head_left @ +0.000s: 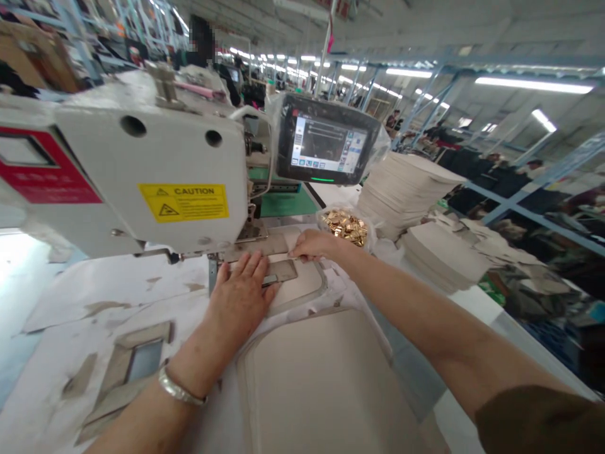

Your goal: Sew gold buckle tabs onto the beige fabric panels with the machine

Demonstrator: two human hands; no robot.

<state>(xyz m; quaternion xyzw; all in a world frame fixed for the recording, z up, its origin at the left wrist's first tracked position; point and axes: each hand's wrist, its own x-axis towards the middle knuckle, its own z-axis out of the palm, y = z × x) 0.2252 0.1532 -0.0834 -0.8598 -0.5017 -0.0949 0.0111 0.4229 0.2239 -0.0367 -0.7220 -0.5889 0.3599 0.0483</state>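
My left hand (243, 293) lies flat with fingers stretched out on a beige panel (307, 284) under the head of a white sewing machine (161, 157). Its fingertips reach a strip-like plate (278, 243) near the needle area. A taupe piece with a rectangular slot (286, 271) rests on the panel, partly under this hand. My right hand (312, 244) has its fingers pinched together at the strip's right end, and whatever is between them is too small to make out. Closer to me lies a stack of beige panels (326, 378) with rounded corners.
A bag of gold-coloured metal pieces (347, 227) sits behind my right forearm, below a lit control screen (328, 142). Tall stacks of beige panels (401, 189) stand to the right. At left lies a taupe frame-shaped piece (161, 334) among scraps (80, 376).
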